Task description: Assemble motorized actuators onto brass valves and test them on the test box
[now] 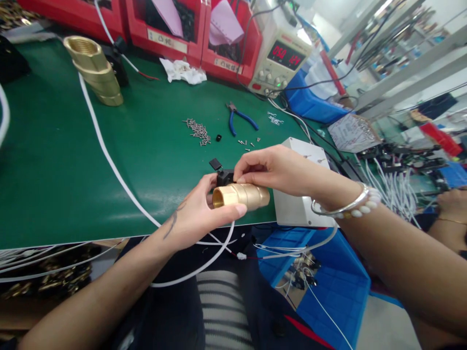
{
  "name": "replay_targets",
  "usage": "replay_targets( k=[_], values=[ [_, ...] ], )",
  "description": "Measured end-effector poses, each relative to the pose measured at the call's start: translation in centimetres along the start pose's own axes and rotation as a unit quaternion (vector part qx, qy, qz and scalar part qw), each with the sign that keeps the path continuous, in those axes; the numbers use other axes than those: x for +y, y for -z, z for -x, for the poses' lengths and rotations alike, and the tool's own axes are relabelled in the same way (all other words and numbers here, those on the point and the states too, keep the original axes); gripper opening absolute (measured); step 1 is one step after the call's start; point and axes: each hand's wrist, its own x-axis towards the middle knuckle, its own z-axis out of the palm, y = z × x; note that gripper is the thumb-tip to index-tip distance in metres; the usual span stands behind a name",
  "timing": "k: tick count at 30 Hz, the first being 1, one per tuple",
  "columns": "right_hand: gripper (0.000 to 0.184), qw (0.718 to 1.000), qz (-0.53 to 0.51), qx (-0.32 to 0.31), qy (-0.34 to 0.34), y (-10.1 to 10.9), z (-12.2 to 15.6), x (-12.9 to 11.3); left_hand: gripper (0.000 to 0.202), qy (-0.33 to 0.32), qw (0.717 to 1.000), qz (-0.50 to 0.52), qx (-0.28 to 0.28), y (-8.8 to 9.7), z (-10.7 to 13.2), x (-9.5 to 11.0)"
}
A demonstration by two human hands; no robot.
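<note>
My left hand (197, 214) is closed round the near end of a brass valve body (241, 196), thumb under its threaded mouth, holding it level over the front edge of the green mat (65, 165). My right hand (277, 167) reaches across from the right, its fingertips pinched on a small black part (224, 177) that sits on top of the brass body. Another small black piece (215, 164) lies on the mat just behind it.
A white box (297, 206) stands right behind my right hand. Several small screws (197, 130), blue-handled pliers (239, 118), a stack of brass fittings (95, 70), red bins (171, 29), a power supply (280, 61) and white cables (109, 155) surround. A blue crate (328, 291) sits below.
</note>
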Motion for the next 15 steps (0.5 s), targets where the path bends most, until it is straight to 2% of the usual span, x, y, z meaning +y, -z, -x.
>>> replay_targets(
  k=[5,7,9,11,13,15],
  values=[
    [0.009,0.981,-0.068,0.168,-0.065,0.7,-1.1,1.9,0.067,-0.005,0.997,0.073,0.009,-0.4,-1.5,0.7],
    [0.012,0.975,-0.061,0.187,-0.106,0.9,-1.1,2.6,0.062,-0.025,0.995,0.093,0.025,-0.5,-1.9,0.8],
    [0.013,0.977,-0.03,0.144,-0.155,0.5,-0.6,2.8,0.062,-0.05,0.992,0.1,0.061,-0.4,-2.0,0.8],
    [0.013,0.983,0.002,0.057,-0.176,-0.5,0.2,2.3,0.058,-0.068,0.988,0.104,0.094,-0.1,-1.9,0.9],
    [0.011,0.987,0.018,-0.032,-0.158,-1.9,1.3,1.5,0.05,-0.076,0.986,0.109,0.105,0.3,-1.8,1.0],
    [0.011,0.987,0.026,-0.094,-0.128,-3.1,2.4,0.5,0.043,-0.083,0.984,0.115,0.104,0.7,-1.7,1.1]
  ],
)
